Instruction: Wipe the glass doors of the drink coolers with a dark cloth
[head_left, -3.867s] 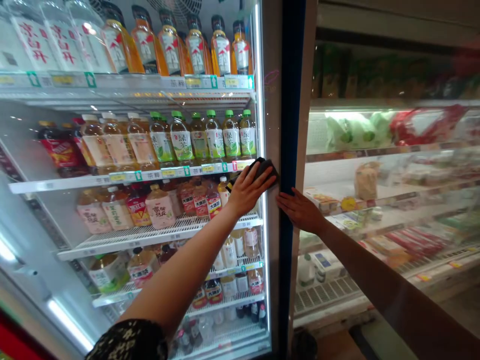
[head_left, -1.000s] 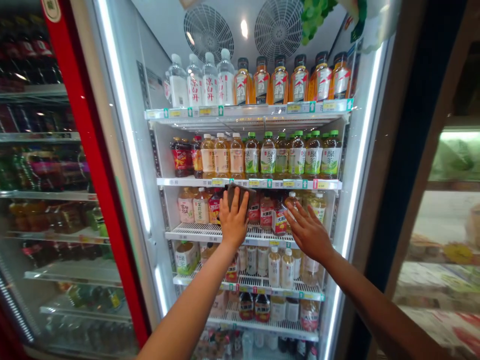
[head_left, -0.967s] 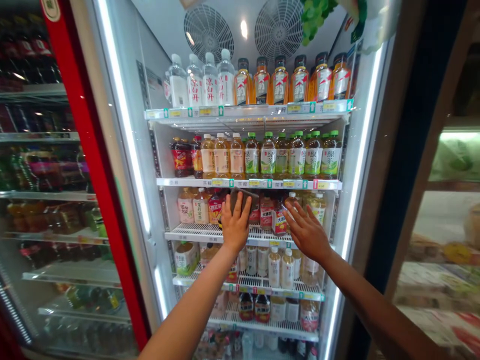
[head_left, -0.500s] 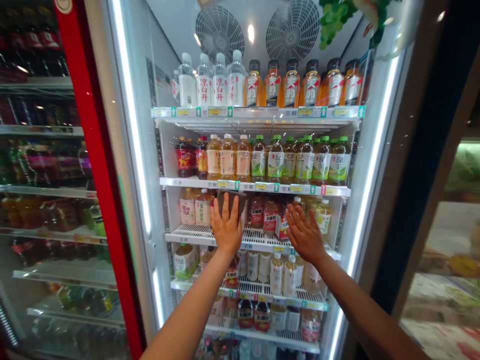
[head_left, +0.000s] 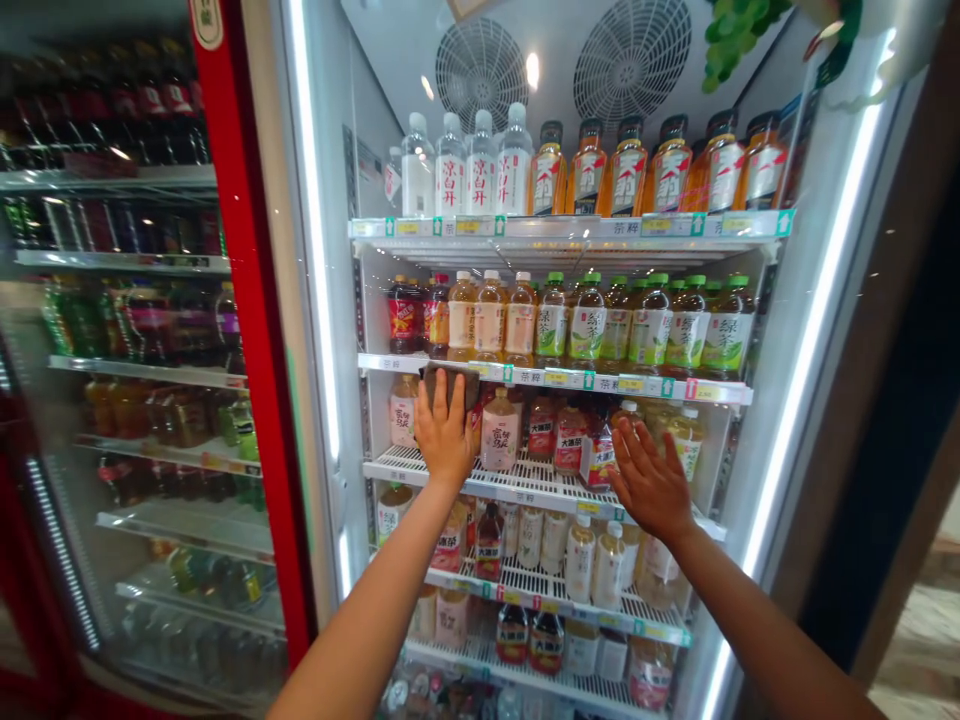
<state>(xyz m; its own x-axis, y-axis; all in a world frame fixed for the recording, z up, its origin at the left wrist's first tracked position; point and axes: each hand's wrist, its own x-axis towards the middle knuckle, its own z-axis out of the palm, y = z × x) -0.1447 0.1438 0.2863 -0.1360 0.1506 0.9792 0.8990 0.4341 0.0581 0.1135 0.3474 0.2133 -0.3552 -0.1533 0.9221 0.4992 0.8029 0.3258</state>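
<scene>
My left hand (head_left: 444,430) lies with fingers spread over a dark grey-brown cloth (head_left: 472,386), pressing it against what looks like the clear glass door of a drinks cooler. Behind this hand is the third shelf, where a pink-labelled bottle (head_left: 500,430) shows just to its right. My right hand (head_left: 652,475) holds nothing; its flat palm and outstretched fingers seem to rest on the same glass. A red-labelled tea bottle (head_left: 600,460) stands behind the glass near its fingertips. Where exactly the palms touch the glass is hard to make out.
Clear water bottles (head_left: 482,165) and amber bottles (head_left: 671,170) line the top shelf. Green-capped tea bottles (head_left: 589,320) stand below them. A red door frame (head_left: 255,330) borders another stocked cooler at the left. Artificial green grapes (head_left: 739,40) hang at the upper right.
The view has turned left, so the cooler appears farther right. My left hand and the cloth have slid left and slightly up across the glass. My right hand keeps about the same spot.
</scene>
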